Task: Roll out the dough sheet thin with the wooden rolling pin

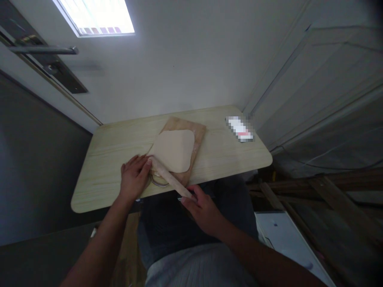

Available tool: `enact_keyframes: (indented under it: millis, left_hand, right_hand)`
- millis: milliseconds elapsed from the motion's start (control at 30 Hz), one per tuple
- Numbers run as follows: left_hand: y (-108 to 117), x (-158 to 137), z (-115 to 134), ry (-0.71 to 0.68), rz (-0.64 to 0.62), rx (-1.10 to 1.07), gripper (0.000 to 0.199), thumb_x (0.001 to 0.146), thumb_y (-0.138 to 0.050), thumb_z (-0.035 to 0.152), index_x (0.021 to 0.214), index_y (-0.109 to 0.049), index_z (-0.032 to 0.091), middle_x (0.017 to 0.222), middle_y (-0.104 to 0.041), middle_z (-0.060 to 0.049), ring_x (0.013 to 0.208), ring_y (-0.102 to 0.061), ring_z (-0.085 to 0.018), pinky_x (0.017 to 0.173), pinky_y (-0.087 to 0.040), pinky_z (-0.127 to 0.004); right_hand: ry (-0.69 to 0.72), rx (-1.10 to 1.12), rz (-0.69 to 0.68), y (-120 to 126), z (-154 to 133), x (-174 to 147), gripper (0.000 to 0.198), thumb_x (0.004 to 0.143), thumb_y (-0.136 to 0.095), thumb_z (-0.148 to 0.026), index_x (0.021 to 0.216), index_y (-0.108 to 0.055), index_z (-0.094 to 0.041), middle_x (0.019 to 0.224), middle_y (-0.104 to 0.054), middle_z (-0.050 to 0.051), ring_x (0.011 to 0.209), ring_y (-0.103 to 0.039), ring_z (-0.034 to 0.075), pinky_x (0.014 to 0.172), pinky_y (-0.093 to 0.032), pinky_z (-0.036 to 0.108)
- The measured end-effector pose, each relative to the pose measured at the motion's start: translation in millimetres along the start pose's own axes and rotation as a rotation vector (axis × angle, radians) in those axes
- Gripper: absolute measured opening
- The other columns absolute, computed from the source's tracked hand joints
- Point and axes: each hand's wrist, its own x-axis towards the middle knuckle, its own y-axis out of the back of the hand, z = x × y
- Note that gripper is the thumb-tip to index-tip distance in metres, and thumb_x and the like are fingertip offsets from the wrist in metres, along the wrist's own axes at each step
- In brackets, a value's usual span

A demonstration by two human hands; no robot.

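Note:
A pale, flat sheet of rolled dough lies on a wooden cutting board, set at an angle on the table. Across the board's near left corner runs a light wooden rolling pin, slanting down past the table's front edge. My right hand is closed around its near end, over my lap. At the far end my left hand holds the tip with thumb and fingertips, beside the dough's left edge. A thin cord loop shows at the board's near left corner, partly beneath the pin.
The light wood table has rounded corners and stands against a white door with a metal handle. On the table's right side is a phone-like object, blurred out. Wooden planks and a white panel are low at right.

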Motion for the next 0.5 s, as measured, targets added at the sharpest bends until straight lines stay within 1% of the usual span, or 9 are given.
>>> enact_keyframes:
  millis: [67, 167, 267, 367, 500]
  left_hand:
    - [-2.1, -14.0, 9.8, 0.019, 0.035, -0.001, 0.044, 0.099, -0.043, 0.051, 0.12, -0.071, 0.024, 0.13, -0.07, -0.007, 0.133, -0.052, -0.031, 0.115, -0.028, -0.059]
    - [-5.8, -31.3, 23.3, -0.021, 0.078, 0.013, 0.044, 0.1, -0.043, 0.05, 0.118, -0.071, 0.022, 0.124, -0.072, -0.01, 0.127, -0.056, -0.03, 0.112, -0.032, -0.055]
    - [-10.3, -40.9, 32.3, -0.03, 0.105, 0.051, 0.041, 0.099, -0.046, 0.049, 0.121, -0.068, 0.021, 0.125, -0.069, -0.011, 0.124, -0.057, -0.031, 0.112, -0.03, -0.056]
    - [-13.7, -45.4, 38.6, -0.03, 0.122, 0.082, 0.038, 0.098, -0.051, 0.046, 0.124, -0.067, 0.023, 0.125, -0.068, -0.011, 0.123, -0.057, -0.031, 0.113, -0.029, -0.058]
    - [-15.2, -52.9, 49.5, -0.041, 0.133, 0.102, 0.036, 0.096, -0.056, 0.043, 0.124, -0.067, 0.023, 0.121, -0.068, -0.011, 0.119, -0.058, -0.03, 0.111, -0.032, -0.057]
  right_hand:
    - [-0.024, 0.02, -0.01, 9.1, 5.7, -1.6, 0.031, 0.093, -0.059, -0.043, 0.114, -0.061, -0.02, 0.078, -0.066, 0.0, 0.066, -0.057, 0.013, 0.059, -0.039, 0.025]
    - [-0.036, 0.085, -0.023, 21.1, 15.5, -5.0, 0.029, 0.092, -0.062, -0.042, 0.112, -0.062, -0.021, 0.081, -0.065, -0.001, 0.066, -0.055, 0.012, 0.057, -0.039, 0.023]
    - [-0.024, 0.128, -0.021, 32.0, 24.2, -9.2, 0.03, 0.092, -0.062, -0.044, 0.11, -0.061, -0.021, 0.075, -0.059, -0.003, 0.061, -0.048, 0.01, 0.052, -0.036, 0.022]
    - [0.006, 0.129, 0.039, 42.5, 28.1, -10.7, 0.033, 0.092, -0.061, -0.048, 0.111, -0.06, -0.021, 0.072, -0.054, -0.005, 0.057, -0.043, 0.009, 0.051, -0.034, 0.021]
    - [0.049, 0.101, 0.128, 54.0, 24.8, -3.8, 0.037, 0.092, -0.06, -0.052, 0.112, -0.059, -0.021, 0.077, -0.056, -0.003, 0.057, -0.044, 0.009, 0.052, -0.037, 0.022]
